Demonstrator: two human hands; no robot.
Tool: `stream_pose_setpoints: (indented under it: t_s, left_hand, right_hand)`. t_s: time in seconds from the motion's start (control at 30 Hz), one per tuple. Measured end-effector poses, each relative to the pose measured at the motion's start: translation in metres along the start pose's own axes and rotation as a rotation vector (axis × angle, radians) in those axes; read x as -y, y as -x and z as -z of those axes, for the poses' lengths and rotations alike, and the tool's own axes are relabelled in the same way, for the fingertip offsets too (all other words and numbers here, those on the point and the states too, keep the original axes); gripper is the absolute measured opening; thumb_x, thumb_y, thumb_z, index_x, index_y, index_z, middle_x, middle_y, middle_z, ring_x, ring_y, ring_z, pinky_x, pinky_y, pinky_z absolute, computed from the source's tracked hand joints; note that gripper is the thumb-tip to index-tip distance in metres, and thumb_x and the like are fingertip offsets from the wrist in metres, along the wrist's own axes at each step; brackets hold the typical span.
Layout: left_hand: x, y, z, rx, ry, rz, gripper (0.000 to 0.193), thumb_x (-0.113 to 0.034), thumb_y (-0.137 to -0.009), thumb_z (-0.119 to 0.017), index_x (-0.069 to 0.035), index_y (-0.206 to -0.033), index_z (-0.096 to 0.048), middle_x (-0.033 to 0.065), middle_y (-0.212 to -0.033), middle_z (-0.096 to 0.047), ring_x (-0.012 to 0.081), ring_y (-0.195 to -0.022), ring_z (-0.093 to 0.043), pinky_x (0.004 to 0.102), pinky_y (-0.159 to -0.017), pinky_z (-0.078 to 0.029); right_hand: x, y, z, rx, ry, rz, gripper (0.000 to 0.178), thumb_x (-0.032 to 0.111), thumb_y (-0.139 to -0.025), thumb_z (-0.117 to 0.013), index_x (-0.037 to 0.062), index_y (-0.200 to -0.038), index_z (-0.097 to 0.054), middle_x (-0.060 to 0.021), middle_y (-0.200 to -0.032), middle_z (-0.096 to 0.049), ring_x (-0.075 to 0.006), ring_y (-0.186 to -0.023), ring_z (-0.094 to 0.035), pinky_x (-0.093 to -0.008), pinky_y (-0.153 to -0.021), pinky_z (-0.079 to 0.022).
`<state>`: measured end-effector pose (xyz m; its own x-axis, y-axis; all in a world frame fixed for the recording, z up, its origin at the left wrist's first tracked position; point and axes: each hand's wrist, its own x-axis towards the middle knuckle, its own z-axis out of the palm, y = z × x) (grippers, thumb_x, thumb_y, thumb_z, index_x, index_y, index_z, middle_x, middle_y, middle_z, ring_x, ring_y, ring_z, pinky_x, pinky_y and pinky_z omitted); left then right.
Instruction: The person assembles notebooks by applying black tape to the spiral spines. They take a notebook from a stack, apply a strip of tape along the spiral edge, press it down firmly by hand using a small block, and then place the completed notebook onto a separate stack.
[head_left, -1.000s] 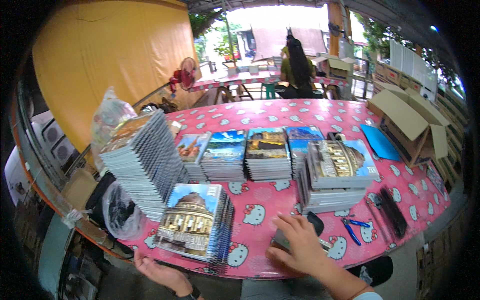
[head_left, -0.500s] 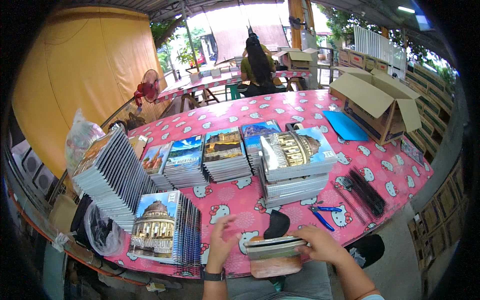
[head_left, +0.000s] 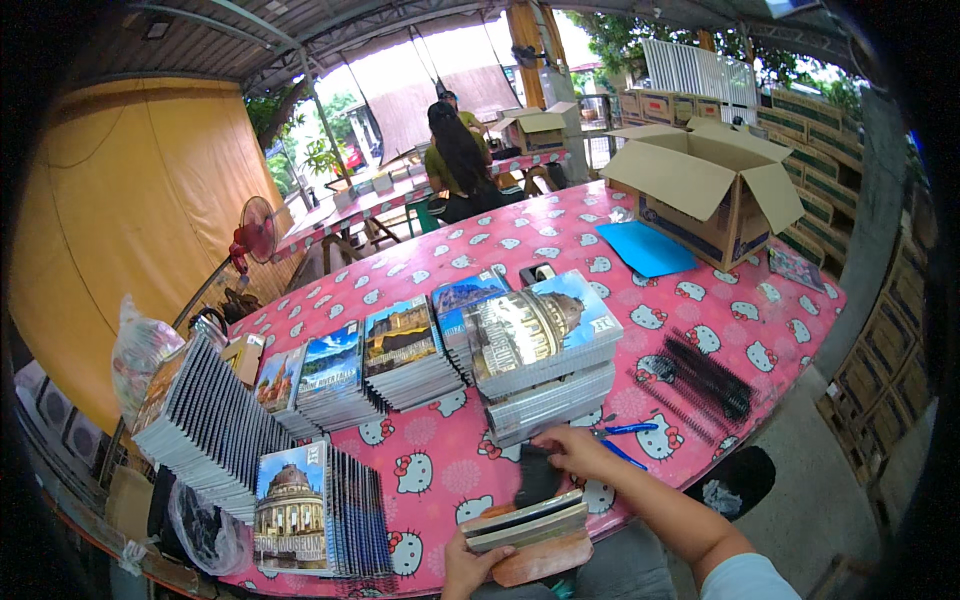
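Observation:
Close to my body, my left hand (head_left: 470, 565) is closed on the near side of a brown layered thing (head_left: 545, 560), thick and block-like with pale edges; I cannot make out its exact kind. My right hand (head_left: 575, 452) reaches past it, fingers pinched at the top of a black flap-like piece (head_left: 538, 480) that stands up behind the layers and is blurred. Blue-handled pliers (head_left: 630, 429) lie beside my right hand, partly covered by it. To the left is a stack of spiral-bound books (head_left: 292, 510) with a domed building on the cover.
Beyond my hands stand more book stacks (head_left: 545, 330), and a tall leaning one (head_left: 205, 420) at left. Loose black spiral coils (head_left: 700, 385) lie at right. Farther off are a blue sheet (head_left: 645, 248), an open carton (head_left: 700, 190) and a seated person (head_left: 460, 165) at another table.
My left hand has come from the open onto the brown layered thing. My right hand has left its side and moved up to the black piece. The view has shifted.

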<state>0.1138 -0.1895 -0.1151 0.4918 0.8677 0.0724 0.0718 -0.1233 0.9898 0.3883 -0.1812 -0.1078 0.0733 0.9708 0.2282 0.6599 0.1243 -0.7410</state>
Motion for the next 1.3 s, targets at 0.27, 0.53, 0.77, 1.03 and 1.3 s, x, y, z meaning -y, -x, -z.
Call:
stream_pose_setpoints:
  t_s: [0.27,0.53,0.77,1.03,1.3]
  left_hand:
    - [-0.009,-0.035,0.007,-0.007,0.067,0.008,0.047,-0.002,-0.065,-0.077,0.001,-0.105,-0.053,0.0091,-0.096,-0.063,0.0159,-0.089,-0.060,0.0297,-0.081,-0.048]
    - [-0.005,-0.038,0.009,0.086,0.289,0.075,0.051,-0.001,-0.070,-0.073,0.000,-0.115,-0.048,0.0092,-0.109,-0.058,0.0167,-0.099,-0.055,0.0300,-0.087,-0.044]
    - [0.019,-0.027,0.013,0.022,0.423,0.003,0.052,-0.006,-0.073,-0.070,-0.001,-0.118,-0.046,0.0075,-0.112,-0.055,0.0183,-0.105,-0.051,0.0325,-0.093,-0.039]
    - [-0.022,-0.023,0.036,-0.599,0.053,-0.417,0.069,-0.021,-0.071,-0.070,-0.001,-0.127,-0.037,0.0116,-0.127,-0.041,0.0235,-0.122,-0.037,0.0347,-0.101,-0.028]
    - [-0.097,-0.033,0.006,-0.282,0.444,-0.427,0.057,-0.008,-0.078,-0.066,0.003,-0.126,-0.037,0.0129,-0.120,-0.048,0.0186,-0.108,-0.048,0.0318,-0.092,-0.037]
  right_hand:
    - [-0.033,0.076,0.121,-0.005,0.021,-0.336,0.030,0.005,-0.068,-0.059,0.0014,-0.098,-0.062,-0.0115,-0.084,-0.063,-0.0199,-0.075,-0.059,-0.0309,-0.070,-0.048]
    - [-0.003,-0.034,0.164,-0.615,-0.119,-0.227,0.032,0.027,-0.077,-0.065,-0.0034,-0.087,-0.061,-0.0079,-0.069,-0.059,-0.0171,-0.060,-0.055,-0.0306,-0.056,-0.044]
    - [0.016,-0.057,0.170,-0.426,-0.346,-0.376,0.033,0.025,-0.074,-0.068,-0.0031,-0.088,-0.060,-0.0075,-0.077,-0.061,-0.0166,-0.062,-0.057,-0.0275,-0.058,-0.045]
    - [0.080,-0.026,0.167,-0.816,-0.196,0.127,0.020,0.015,-0.077,-0.065,0.0016,-0.085,-0.053,-0.0039,-0.074,-0.056,-0.0118,-0.065,-0.054,-0.0262,-0.058,-0.044]
    - [0.110,0.045,0.061,-0.557,-0.694,0.207,0.017,0.007,-0.080,-0.065,0.0041,-0.091,-0.053,0.0007,-0.080,-0.056,-0.0075,-0.071,-0.052,-0.0220,-0.063,-0.043]
